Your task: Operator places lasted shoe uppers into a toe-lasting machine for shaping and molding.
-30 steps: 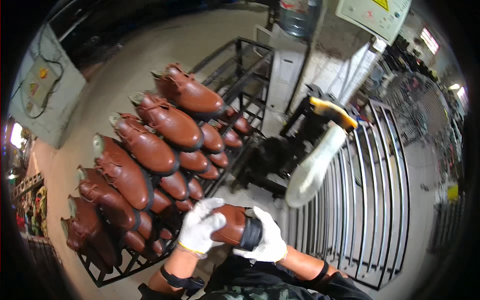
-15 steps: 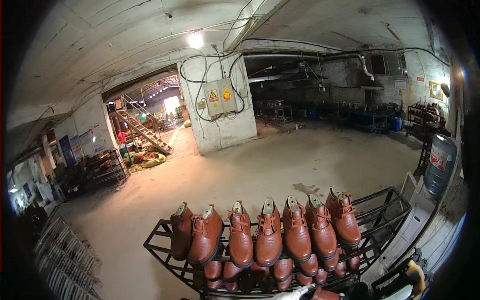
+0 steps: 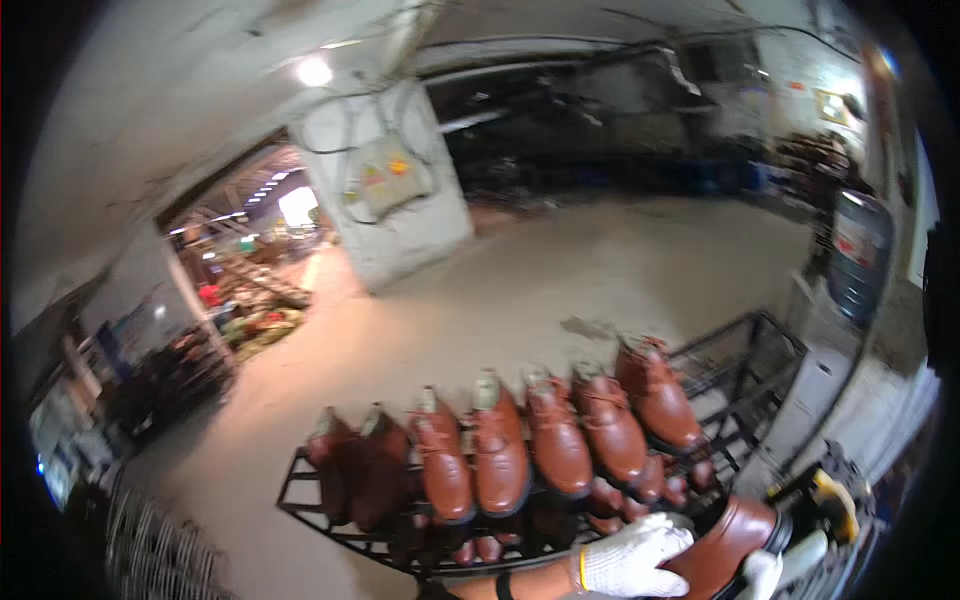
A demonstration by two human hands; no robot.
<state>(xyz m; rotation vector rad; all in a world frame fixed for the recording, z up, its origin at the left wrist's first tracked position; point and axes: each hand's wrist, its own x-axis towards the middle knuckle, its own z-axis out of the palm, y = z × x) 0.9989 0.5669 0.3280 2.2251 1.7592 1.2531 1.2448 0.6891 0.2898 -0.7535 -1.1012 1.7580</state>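
Low at right, the white-gloved left hand [image 3: 640,555] and partly cropped right hand [image 3: 763,573] hold a brown leather shoe [image 3: 728,545] near a black rack [image 3: 762,316] of similar shoes [image 3: 502,462], whose edges could scuff it if it swings too close.

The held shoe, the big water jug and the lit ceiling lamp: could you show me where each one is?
Held shoe [image 3: 728,548], head view: its brown upper.
Water jug [image 3: 858,268], head view: its see-through side.
Ceiling lamp [image 3: 314,71], head view: its glowing bulb.
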